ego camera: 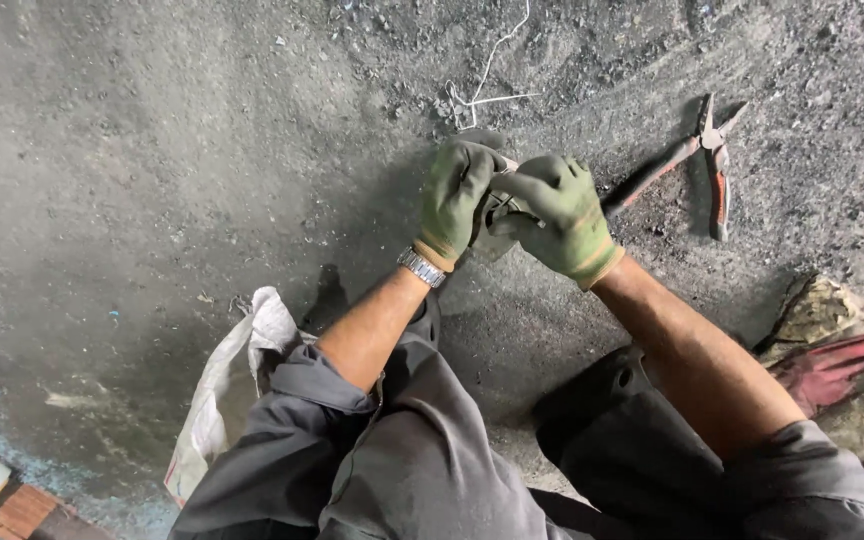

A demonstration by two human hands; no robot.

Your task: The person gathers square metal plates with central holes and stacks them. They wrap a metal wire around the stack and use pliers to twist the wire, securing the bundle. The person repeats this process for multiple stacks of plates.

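The person crouches over a gritty grey floor [152, 150], both hands in green work gloves. The left hand [455, 195] is curled closed around a small round greyish metal part [492, 215], held just above the floor between the two hands; most of the part is hidden by the gloves, so its exact shape cannot be told. The right hand [562, 215] is also closed, gripping the same part from the other side. A wristwatch [421, 267] sits on the left wrist. Pliers with red handles [707, 165] lie open on the floor near the right hand. A bent white wire [487, 75] lies beyond the hands, and a white sack [217, 390] lies beside the left knee.
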